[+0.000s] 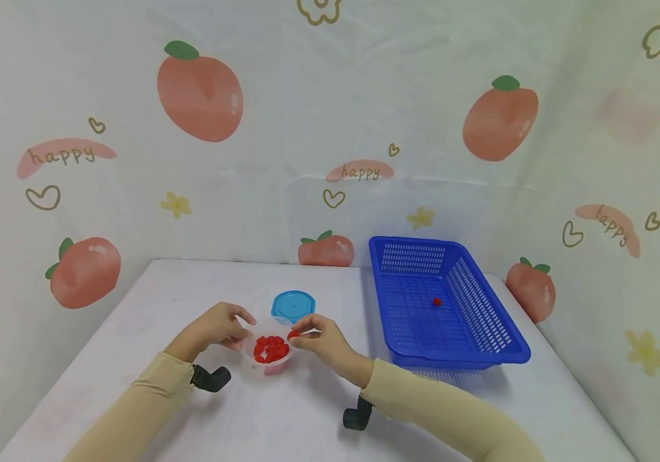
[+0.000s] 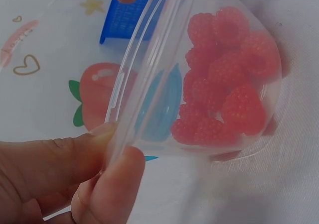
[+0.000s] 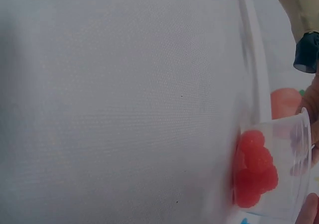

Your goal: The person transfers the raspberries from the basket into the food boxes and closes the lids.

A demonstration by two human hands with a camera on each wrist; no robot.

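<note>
A clear round plastic tub (image 1: pixel 253 343) stands on the white table with several red raspberries (image 2: pixel 229 69) in its bottom. My left hand (image 1: pixel 218 328) pinches the tub's rim on its left side; thumb and finger show at the rim in the left wrist view. Over the tub's right edge, my right hand (image 1: pixel 325 343) holds a single raspberry (image 1: pixel 293 334) between thumb and fingers. In the right wrist view only a fingertip of that hand appears, at the lower right corner.
A light blue lid (image 1: pixel 293 305) lies just behind the tub. At the right stands a large blue plastic basket (image 1: pixel 384 308), with one red raspberry (image 1: pixel 436 301) inside. A printed cloth (image 1: pixel 284 128) hangs behind the table.
</note>
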